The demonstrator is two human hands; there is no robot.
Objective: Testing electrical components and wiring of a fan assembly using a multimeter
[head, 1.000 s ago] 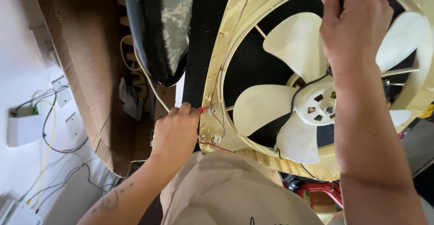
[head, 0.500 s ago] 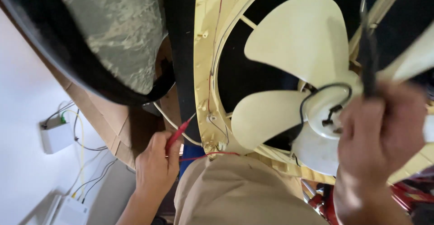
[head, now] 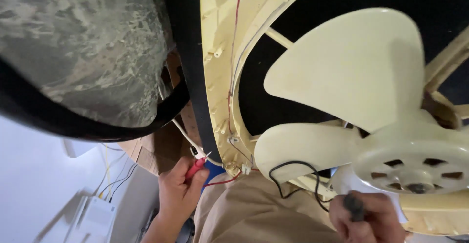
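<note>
- Red test probe (head: 196, 165) pinched in left hand (head: 177, 193), metal tip touching a small white connector at the lower corner of the cream fan frame (head: 217, 72).
- Black probe (head: 353, 207) gripped in closed right hand (head: 367, 219), low right, just beneath the fan hub (head: 415, 162).
- Black lead (head: 293, 174) looping from the right hand past the lower blade; red wire (head: 234, 42) running up along the frame.
- Little free room between pale blades (head: 356, 67) and frame ring; dark opening behind.
- Left of the frame: black edge strip, then a round mottled grey-green panel (head: 83, 47) with a black rim.
- Below: tan trousers (head: 254, 213), wooden board, white wall, white box (head: 97, 218) with thin cables.
</note>
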